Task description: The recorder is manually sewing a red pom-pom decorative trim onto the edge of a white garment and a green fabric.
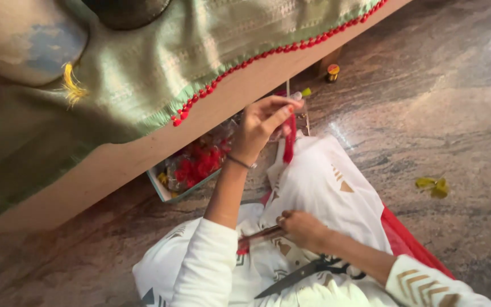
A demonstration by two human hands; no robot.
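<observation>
The left hand [262, 122] pinches a red tassel [289, 139] up high, so it hangs straight. The right hand [302, 227], near on the lap, grips a red strip [257, 236]. Scissors [296, 276] lie ready beside it.

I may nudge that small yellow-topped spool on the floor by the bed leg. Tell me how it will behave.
The spool looks small, so probably light. Its round shape suggests it would roll if tipped over. The polished stone floor looks smooth, so it may slide or travel far.

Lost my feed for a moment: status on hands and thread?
Left hand raised, fingers pinching red thread. Right hand low on lap, gripping thin stick. Scissors loose on lap. Nothing blocking.
</observation>
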